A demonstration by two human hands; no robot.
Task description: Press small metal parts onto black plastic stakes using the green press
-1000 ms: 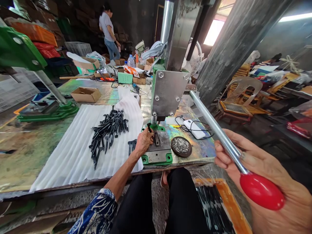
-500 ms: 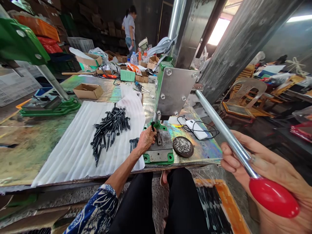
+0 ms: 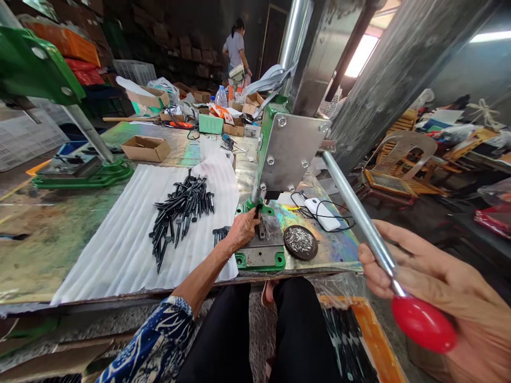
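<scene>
**Landmark:** green-footed press die [image 3: 261, 259], bolted to the counter [image 3: 59, 250] beneath a steel press plate [image 3: 285, 151].
**Left hand** [image 3: 242, 231]**:** closed on a black plastic stake [image 3: 257, 211], resting against the die's left side.
**Right hand** [image 3: 443, 282]**:** curled around the red ball knob [image 3: 423, 324] of a steel lever [image 3: 359, 229], well right of the die.
**Stake's long axis:** nearly upright, its lower end hidden by the left hand.
**Nearer hand:** the left, against the die; the right is well apart.
**Left of die:** a pile of black plastic stakes [image 3: 181, 213] on a white foam sheet [image 3: 120, 239].
**Right of die:** a round dish of metal pins [image 3: 300, 242], just beside it.
</scene>
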